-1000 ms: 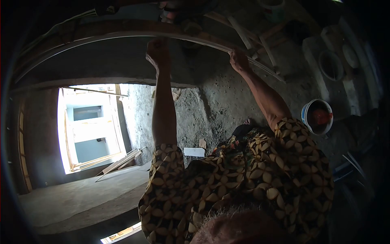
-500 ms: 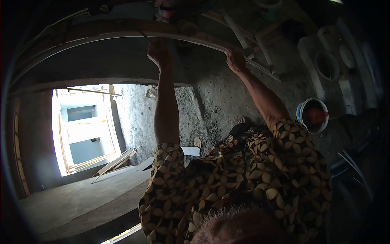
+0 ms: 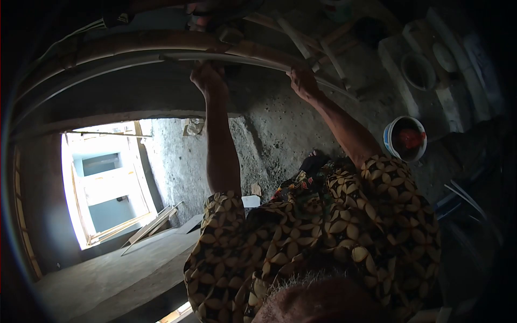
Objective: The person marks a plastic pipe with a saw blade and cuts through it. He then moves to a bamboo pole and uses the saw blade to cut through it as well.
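Observation:
A long wooden board (image 3: pixel 134 46) with a pale edge strip runs across the top of the head view. My left hand (image 3: pixel 207 78) is closed on its near edge around the middle. My right hand (image 3: pixel 303 82) grips the same edge further right, where the board slopes down. Both arms are stretched out, in sleeves of a dark shirt with a yellow flower print. A foot (image 3: pixel 315 156) shows on the rough concrete ground below.
A white bucket (image 3: pixel 405 139) with something red inside stands on the ground at right. Wooden battens (image 3: pixel 301 40) and grey blocks with round bowls (image 3: pixel 417 70) lie beyond the board. A bright opening (image 3: pixel 105 183) with planks leaning at it is at left.
The view has shifted: board, hands and bucket sit lower and further left in the frame. Both hands keep their grip on the board edge.

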